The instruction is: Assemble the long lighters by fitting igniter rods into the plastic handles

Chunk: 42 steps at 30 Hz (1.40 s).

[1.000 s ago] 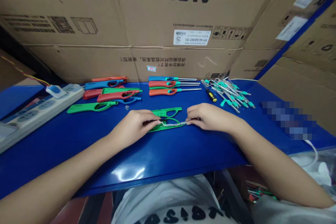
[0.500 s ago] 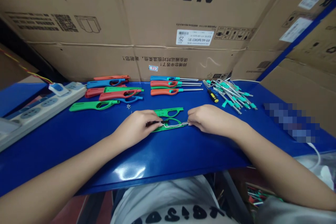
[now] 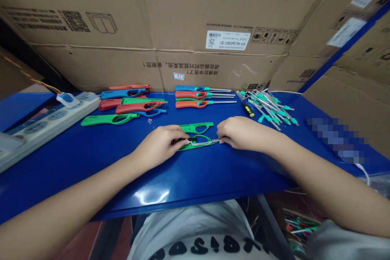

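1. Left hand [image 3: 161,141]: thumb and fingers pinched together on a small black piece [image 3: 192,139]; most of it is hidden by the fingers.
2. Right hand [image 3: 236,133]: fingertips closed on the end of a metal tube [image 3: 215,141], silvery and slim. Thin white wires [image 3: 199,144] run between tube and black piece.
3. These parts lie over the lower green shell [image 3: 186,147], a plastic handle half with an oval loop; whether they touch it, cannot tell. Upper green shell [image 3: 189,128] lies just beyond, similarly shaped.
4. Large cardboard box [image 3: 128,50] behind: "AUX" printed upside down in heavy black beside Chinese characters, also inverted. White label [image 3: 228,40] reads "25" and a model code starting "KFR"; the rest is too small. Small blue-edged sticker [image 3: 178,76], red figures, seemingly "32".
5. Shirt [image 3: 198,227]: pale cloth, bold dark lettering, partly cut off.
6. Counter [image 3: 146,178]: glossy blue, reflecting light.
7. Far left, loose plastic handles [image 3: 100,120] in green, red, blue and orange, smooth, looped. Middle: lighters [image 3: 186,104] with metal stems, stacked in a row.
8. Right of those: a screwdriver [image 3: 247,109], black and yellow grip, beside a tangled heap of metal rods [image 3: 268,107] with teal plastic tabs.
9. Left edge: white power strip [image 3: 45,124], plug inserted.
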Each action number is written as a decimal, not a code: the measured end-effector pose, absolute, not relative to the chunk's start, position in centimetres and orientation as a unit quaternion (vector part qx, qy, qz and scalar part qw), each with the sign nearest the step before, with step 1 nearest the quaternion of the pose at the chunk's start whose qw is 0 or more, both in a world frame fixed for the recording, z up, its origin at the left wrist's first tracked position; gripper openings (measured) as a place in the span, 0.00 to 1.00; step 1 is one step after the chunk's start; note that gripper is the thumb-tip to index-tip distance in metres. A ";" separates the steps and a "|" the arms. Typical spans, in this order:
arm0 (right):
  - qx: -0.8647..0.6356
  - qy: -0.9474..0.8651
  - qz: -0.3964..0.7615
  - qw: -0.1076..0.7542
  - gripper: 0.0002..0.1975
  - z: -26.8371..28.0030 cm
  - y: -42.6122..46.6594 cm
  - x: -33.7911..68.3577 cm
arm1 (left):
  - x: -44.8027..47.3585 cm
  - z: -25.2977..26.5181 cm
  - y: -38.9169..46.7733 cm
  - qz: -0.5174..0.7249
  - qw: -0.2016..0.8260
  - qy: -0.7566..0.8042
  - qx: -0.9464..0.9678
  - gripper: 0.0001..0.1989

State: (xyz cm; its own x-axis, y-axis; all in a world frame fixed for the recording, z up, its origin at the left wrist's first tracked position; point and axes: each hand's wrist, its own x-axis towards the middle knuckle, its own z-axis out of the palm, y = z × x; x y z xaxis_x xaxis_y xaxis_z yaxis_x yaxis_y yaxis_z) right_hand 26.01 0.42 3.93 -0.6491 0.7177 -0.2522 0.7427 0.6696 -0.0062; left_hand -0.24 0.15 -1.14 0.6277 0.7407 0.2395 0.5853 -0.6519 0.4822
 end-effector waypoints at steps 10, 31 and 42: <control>0.390 0.910 -0.123 0.069 0.04 3.8 1.1 26.9 | -0.2 -1.1 0.0 0.213 0.170 0.376 0.886 0.07; 0.368 0.895 -0.223 -0.118 0.06 0.0 0.1 25.0 | -0.4 -1.4 -0.1 0.248 0.163 0.363 0.883 0.08; 0.401 0.885 -0.212 -0.105 0.05 0.1 -0.5 24.6 | -0.4 -1.3 -0.1 0.263 0.164 0.362 0.879 0.08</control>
State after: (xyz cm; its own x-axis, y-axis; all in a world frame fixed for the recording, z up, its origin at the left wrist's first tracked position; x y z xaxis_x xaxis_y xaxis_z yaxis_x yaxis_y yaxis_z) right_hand 24.59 -0.46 0.07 -0.6563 0.7544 0.0164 0.6652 0.5887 -0.4593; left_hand -0.38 -0.13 -1.33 0.5986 0.7235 0.3438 0.5504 -0.6833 0.4798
